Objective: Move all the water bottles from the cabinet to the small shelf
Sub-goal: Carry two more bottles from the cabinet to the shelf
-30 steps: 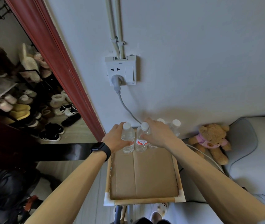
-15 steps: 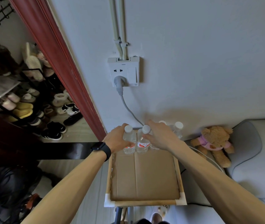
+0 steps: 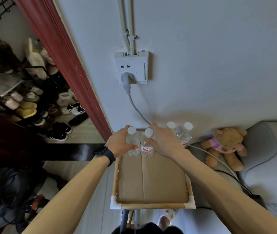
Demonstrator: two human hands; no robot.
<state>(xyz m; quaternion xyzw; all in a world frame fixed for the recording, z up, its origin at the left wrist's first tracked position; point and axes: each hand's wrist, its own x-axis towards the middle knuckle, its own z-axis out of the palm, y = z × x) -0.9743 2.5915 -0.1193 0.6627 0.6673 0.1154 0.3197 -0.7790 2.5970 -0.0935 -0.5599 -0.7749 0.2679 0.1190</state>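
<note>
Shoe rack [image 3: 24,98]: far left, beyond the red door frame [image 3: 63,65]; its tiers hold slippers and shoes, and more pairs lie on the floor beside it.
Small shelf [image 3: 153,206]: centre, against the wall; its top is a wood-rimmed tray lined with flat cardboard [image 3: 151,179].
Tray contents: four clear, white-capped water bottles stand upright in a row along the far edge, nearest the wall. The near part of the cardboard is bare.
Left hand [image 3: 117,144]: wears a black wristwatch [image 3: 104,153]; its fingers are wrapped round the body of the leftmost bottle [image 3: 132,141].
Right hand [image 3: 163,142]: its fingers are curled round the shoulder of the second bottle [image 3: 147,147], which touches the first.
Third bottle [image 3: 171,125]: just behind the right hand, mostly hidden, only the cap clear.
Fourth bottle [image 3: 185,134]: at the right end of the row, not held.
Wall socket [image 3: 131,67]: above the shelf, with a grey plug [image 3: 126,78] in it and its cable running down behind the bottles.
Teddy bear [image 3: 225,146]: right of the shelf, on a grey cushion.
</note>
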